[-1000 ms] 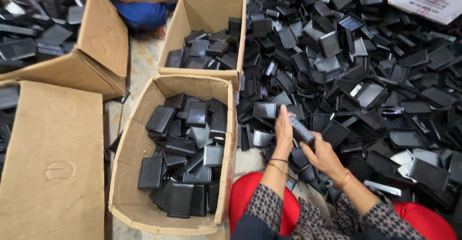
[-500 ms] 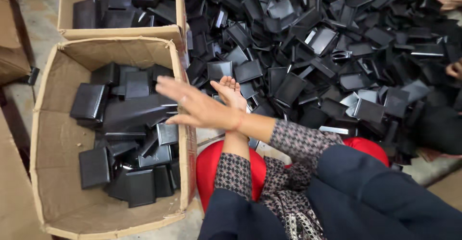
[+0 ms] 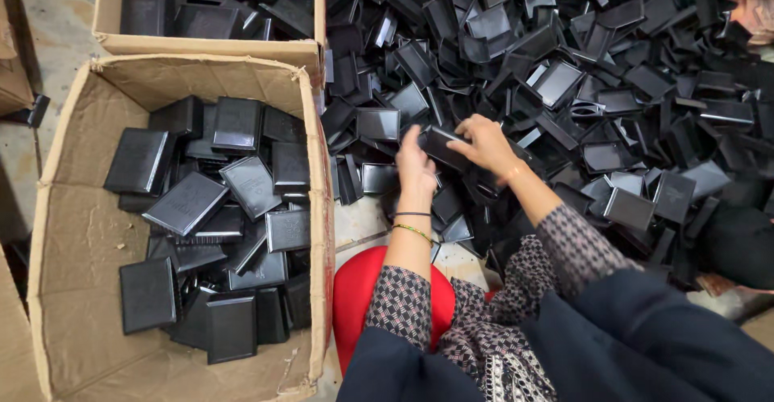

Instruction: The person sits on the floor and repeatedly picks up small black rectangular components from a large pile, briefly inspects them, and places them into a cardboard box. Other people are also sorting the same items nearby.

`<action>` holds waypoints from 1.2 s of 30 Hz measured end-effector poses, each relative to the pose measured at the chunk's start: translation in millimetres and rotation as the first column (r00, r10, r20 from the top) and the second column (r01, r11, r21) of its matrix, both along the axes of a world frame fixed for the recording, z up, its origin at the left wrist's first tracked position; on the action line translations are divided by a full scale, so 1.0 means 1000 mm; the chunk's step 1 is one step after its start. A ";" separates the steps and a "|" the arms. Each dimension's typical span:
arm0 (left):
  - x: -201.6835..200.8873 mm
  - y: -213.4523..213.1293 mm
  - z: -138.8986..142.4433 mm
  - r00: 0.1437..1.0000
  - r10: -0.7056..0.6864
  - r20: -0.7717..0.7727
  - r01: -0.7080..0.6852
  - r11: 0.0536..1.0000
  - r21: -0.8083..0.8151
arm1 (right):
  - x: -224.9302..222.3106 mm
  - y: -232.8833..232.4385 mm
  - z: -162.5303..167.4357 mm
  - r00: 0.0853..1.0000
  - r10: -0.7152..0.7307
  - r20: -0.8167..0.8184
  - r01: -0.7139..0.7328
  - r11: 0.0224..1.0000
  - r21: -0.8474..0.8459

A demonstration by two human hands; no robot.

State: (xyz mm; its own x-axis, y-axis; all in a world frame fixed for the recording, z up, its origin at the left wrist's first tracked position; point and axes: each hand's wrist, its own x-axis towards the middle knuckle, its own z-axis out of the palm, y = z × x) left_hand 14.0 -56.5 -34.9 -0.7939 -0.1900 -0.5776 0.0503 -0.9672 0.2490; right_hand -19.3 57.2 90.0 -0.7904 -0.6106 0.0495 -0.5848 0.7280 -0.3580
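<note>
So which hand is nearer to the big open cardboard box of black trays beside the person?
Left. The left hand is just off the cardboard box's right wall; the right hand is further out over the pile, holding a black tray.

Matt black plastic trays (image 3: 564,79) beside a rough brown cardboard box (image 3: 68,233).

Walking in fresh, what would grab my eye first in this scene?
The huge heap of black plastic trays sprawling over the floor across the top and right. At its near edge the person's left hand and right hand meet on one black tray piece. To the left stands an open cardboard box, partly filled with the same flat black pieces, with a second box behind it.
</note>
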 end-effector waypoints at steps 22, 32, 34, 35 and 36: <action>0.004 -0.016 0.005 0.933 0.342 0.111 -0.311 0.923 -0.228 | -0.066 -0.079 -0.006 0.891 -0.441 0.110 0.434 0.897 0.079; -0.002 -0.005 0.002 0.980 0.194 -0.044 -0.199 0.957 -0.212 | -0.045 -0.021 -0.009 0.961 -0.235 0.148 0.277 0.857 -0.434; 0.002 -0.003 0.010 0.998 0.066 0.025 -0.052 0.927 -0.372 | -0.034 0.001 -0.011 0.887 -0.104 0.449 0.385 0.704 -0.596; 0.004 -0.001 0.014 0.992 -0.023 0.122 0.081 0.867 -0.491 | -0.028 0.010 -0.012 0.867 -0.061 0.494 0.398 0.682 -0.614; 0.007 0.001 0.018 0.969 -0.095 0.229 0.216 0.779 -0.588 | -0.021 0.020 -0.014 0.844 -0.014 0.536 0.411 0.658 -0.631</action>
